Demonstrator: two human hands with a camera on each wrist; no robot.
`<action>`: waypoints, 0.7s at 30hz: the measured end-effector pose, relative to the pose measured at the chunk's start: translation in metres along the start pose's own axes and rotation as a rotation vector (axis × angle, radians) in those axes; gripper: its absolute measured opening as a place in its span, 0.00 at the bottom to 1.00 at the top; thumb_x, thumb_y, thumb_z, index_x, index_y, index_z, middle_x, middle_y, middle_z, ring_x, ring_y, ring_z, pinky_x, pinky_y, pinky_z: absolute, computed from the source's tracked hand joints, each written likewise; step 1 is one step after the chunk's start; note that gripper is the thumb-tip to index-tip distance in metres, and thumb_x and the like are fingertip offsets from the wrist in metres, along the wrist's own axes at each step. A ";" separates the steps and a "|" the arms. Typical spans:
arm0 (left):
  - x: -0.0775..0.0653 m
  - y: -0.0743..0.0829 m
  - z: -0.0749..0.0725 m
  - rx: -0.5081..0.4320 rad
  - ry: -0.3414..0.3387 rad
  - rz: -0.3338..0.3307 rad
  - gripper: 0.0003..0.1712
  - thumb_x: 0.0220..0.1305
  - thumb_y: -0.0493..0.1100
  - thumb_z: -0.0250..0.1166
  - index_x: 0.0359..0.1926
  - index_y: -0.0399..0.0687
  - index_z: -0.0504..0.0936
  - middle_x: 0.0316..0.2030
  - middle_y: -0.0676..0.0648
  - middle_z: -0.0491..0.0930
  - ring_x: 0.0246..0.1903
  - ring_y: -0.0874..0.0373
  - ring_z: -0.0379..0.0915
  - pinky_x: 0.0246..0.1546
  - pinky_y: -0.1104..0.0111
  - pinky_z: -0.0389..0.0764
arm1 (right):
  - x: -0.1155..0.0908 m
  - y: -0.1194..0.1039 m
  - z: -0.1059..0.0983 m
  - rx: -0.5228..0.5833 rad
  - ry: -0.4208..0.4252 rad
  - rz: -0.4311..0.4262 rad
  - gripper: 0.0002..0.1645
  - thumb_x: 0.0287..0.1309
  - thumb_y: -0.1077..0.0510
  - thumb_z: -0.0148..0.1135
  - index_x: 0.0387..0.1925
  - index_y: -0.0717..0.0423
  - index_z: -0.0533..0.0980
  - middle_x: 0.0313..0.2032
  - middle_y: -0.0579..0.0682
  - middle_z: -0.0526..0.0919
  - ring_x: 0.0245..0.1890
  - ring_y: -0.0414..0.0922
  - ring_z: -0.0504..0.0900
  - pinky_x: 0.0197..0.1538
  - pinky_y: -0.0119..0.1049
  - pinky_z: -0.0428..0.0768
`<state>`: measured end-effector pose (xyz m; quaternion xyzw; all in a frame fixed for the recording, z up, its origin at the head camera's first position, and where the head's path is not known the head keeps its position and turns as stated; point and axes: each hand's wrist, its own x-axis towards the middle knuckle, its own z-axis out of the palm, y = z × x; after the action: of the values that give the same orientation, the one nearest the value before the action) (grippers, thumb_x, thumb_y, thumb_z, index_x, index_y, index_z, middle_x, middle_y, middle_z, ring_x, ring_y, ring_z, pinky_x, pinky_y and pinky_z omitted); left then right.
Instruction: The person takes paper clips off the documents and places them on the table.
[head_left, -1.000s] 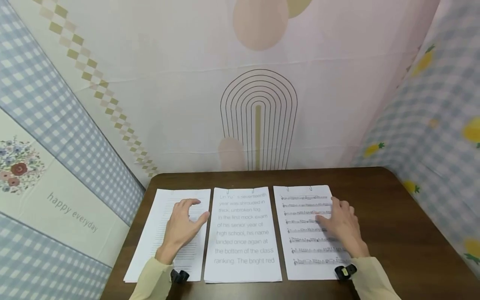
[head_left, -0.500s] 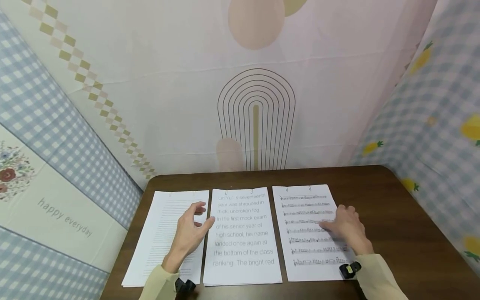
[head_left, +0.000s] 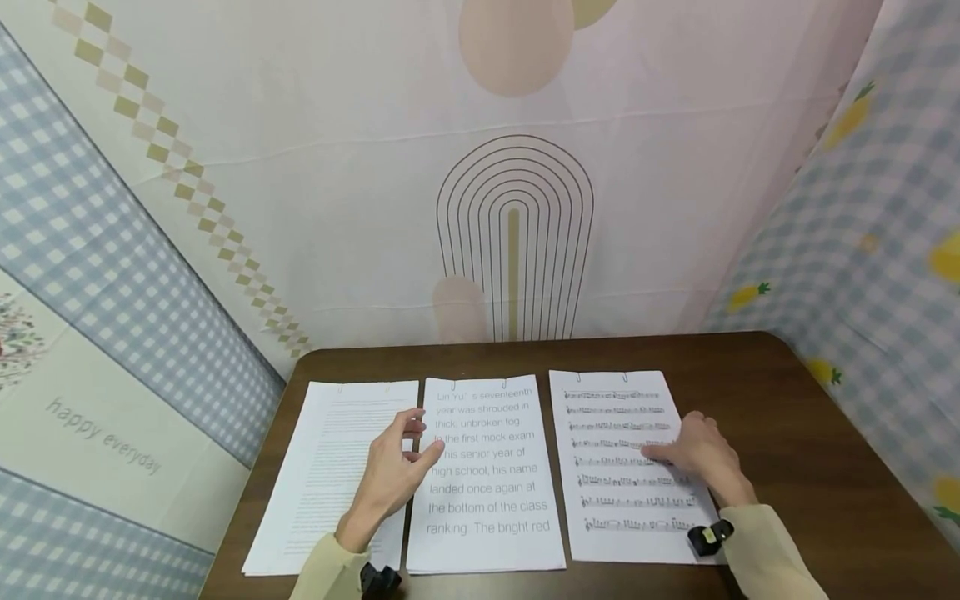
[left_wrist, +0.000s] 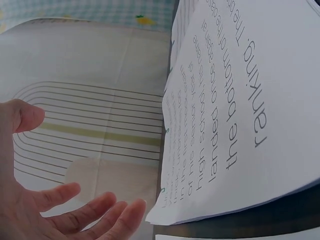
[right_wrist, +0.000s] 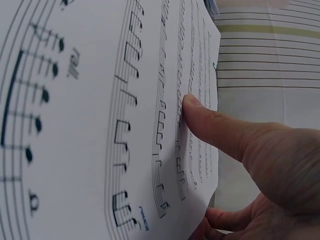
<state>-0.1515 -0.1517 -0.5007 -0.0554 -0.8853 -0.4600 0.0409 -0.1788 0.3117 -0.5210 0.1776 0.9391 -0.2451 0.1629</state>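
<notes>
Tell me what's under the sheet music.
The brown table shows around the sheet music. What lies directly beneath it is covered; whether the right hand reaches under its right edge cannot be told.

Table [head_left: 810, 467]: was dark brown with rounded far corners, across the bottom of the head view.
Back cloth [head_left: 345, 225]: hung pale through the upper middle.
Arch print [head_left: 513, 275]: stood near centre, thin nested lines around an olive bar.
Diamond band [head_left: 180, 171]: slanted down from upper left.
Left cloth [head_left: 112, 242]: showed blue-white checks; lettering [head_left: 103, 435] at lower left read "happy everyday".
Right cloth [head_left: 847, 250]: bore yellow pineapples [head_left: 746, 297].
</notes>
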 end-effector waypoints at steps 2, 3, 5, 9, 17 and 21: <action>0.000 0.000 0.000 0.001 0.000 0.001 0.32 0.71 0.48 0.72 0.70 0.39 0.77 0.57 0.33 0.84 0.59 0.39 0.83 0.49 0.65 0.90 | 0.002 0.001 0.000 0.005 0.004 0.009 0.55 0.57 0.38 0.82 0.58 0.80 0.64 0.44 0.69 0.72 0.38 0.57 0.76 0.39 0.47 0.75; -0.001 0.000 0.000 0.002 -0.001 0.001 0.32 0.71 0.48 0.72 0.70 0.39 0.78 0.57 0.33 0.85 0.59 0.39 0.83 0.50 0.63 0.90 | 0.003 0.001 0.000 0.011 0.004 0.012 0.54 0.56 0.38 0.82 0.56 0.79 0.65 0.43 0.68 0.73 0.37 0.57 0.77 0.39 0.46 0.75; -0.002 0.000 0.001 0.005 -0.006 -0.004 0.30 0.71 0.48 0.72 0.69 0.39 0.79 0.58 0.33 0.85 0.59 0.39 0.83 0.51 0.60 0.90 | 0.005 0.002 0.000 0.024 0.002 0.019 0.50 0.56 0.39 0.83 0.54 0.77 0.69 0.40 0.66 0.75 0.35 0.55 0.78 0.37 0.44 0.75; -0.004 0.000 0.002 0.015 -0.017 -0.011 0.29 0.72 0.48 0.72 0.68 0.39 0.80 0.60 0.34 0.85 0.59 0.40 0.84 0.52 0.59 0.90 | 0.005 0.004 0.001 0.047 0.001 0.027 0.44 0.55 0.39 0.84 0.49 0.73 0.75 0.37 0.63 0.77 0.34 0.53 0.79 0.35 0.42 0.76; -0.006 0.003 0.004 0.031 -0.029 0.001 0.28 0.72 0.48 0.71 0.67 0.40 0.81 0.60 0.35 0.85 0.58 0.40 0.84 0.51 0.63 0.89 | -0.004 -0.004 0.002 0.015 0.068 -0.010 0.56 0.54 0.41 0.84 0.62 0.79 0.65 0.47 0.73 0.69 0.41 0.62 0.73 0.40 0.49 0.74; -0.007 0.004 0.006 0.032 -0.027 0.004 0.27 0.72 0.48 0.72 0.65 0.38 0.81 0.60 0.35 0.85 0.58 0.40 0.83 0.51 0.62 0.90 | -0.007 -0.009 0.001 0.011 0.081 -0.016 0.59 0.54 0.44 0.85 0.64 0.81 0.61 0.49 0.75 0.69 0.43 0.64 0.73 0.42 0.52 0.74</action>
<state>-0.1446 -0.1451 -0.5020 -0.0630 -0.8929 -0.4448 0.0307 -0.1758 0.3019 -0.5155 0.1809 0.9449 -0.2440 0.1218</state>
